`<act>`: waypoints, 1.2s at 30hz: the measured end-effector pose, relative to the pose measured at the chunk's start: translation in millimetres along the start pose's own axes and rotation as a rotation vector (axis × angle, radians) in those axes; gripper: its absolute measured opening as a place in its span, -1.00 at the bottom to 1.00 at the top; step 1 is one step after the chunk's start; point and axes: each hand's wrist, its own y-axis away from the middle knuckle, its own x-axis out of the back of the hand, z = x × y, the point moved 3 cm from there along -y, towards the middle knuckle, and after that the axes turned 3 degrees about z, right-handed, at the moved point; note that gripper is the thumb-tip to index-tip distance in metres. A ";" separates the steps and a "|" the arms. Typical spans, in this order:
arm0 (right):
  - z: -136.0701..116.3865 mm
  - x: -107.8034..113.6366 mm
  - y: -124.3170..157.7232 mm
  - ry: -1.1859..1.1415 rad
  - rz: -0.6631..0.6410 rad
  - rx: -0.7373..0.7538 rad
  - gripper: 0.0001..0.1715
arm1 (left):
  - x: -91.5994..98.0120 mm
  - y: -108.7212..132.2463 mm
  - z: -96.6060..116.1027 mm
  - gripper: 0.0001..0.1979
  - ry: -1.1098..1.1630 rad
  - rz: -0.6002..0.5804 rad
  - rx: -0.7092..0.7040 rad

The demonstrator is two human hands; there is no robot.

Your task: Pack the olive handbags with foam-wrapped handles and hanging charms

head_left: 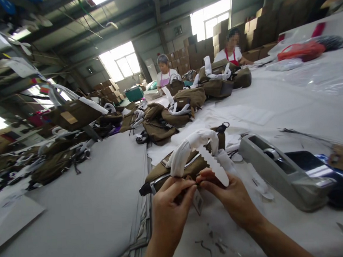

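An olive-brown bag [174, 168] with a silver zipper lies on the white table in front of me, its handle wrapped in white paper [190, 146]. My left hand [170, 207] and my right hand [230, 195] meet at the bag's near edge, fingers pinched together. Between the fingertips sits a small part of the bag, and a little hang tag [197, 201] dangles just below. A jagged white paper strip [214, 165] hangs over my right fingers.
A grey tape dispenser [278, 167] stands to the right, with a dark glossy packet [326, 175] behind it. Grey sheets [85, 206] are stacked on the left. Several more brown bags [170, 112] are piled across the table. Two people work at the far end.
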 end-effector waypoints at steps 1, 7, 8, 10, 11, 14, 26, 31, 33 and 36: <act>0.0 1.1 0.2 0.035 0.014 0.023 -0.70 | -0.3 0.3 0.3 -0.92 -0.001 -0.004 0.002; 3.7 4.2 3.0 0.156 0.032 0.079 -0.68 | -1.7 -0.1 1.3 -0.91 0.011 -0.041 0.012; 3.3 3.5 3.4 0.163 0.022 0.091 -0.69 | -1.7 0.0 1.0 -0.91 0.007 -0.046 0.014; 1.5 1.6 3.5 0.170 0.004 0.114 -0.72 | -1.2 0.6 0.6 -0.90 0.000 -0.053 0.009; 0.3 0.6 3.3 0.174 -0.005 0.121 -0.73 | -0.9 1.1 0.6 -0.89 -0.003 -0.056 0.005; -3.0 -0.8 1.7 0.182 -0.023 0.124 -0.72 | 0.3 2.7 0.6 -0.89 -0.006 -0.060 0.004; 1.2 -1.6 0.7 0.135 -0.059 0.077 -0.70 | -0.1 1.3 -3.6 -0.92 0.012 -0.023 0.016; 1.1 -3.7 0.7 0.177 -0.059 0.119 -0.75 | -0.1 1.9 -1.5 -0.92 0.022 -0.022 0.022; -0.9 -4.0 2.1 0.212 -0.064 0.165 -0.78 | -0.2 2.5 -1.1 -0.92 0.018 -0.024 0.021; -1.9 -3.3 3.5 0.212 -0.071 0.197 -0.76 | -0.3 3.0 -2.3 -0.92 0.011 -0.034 0.033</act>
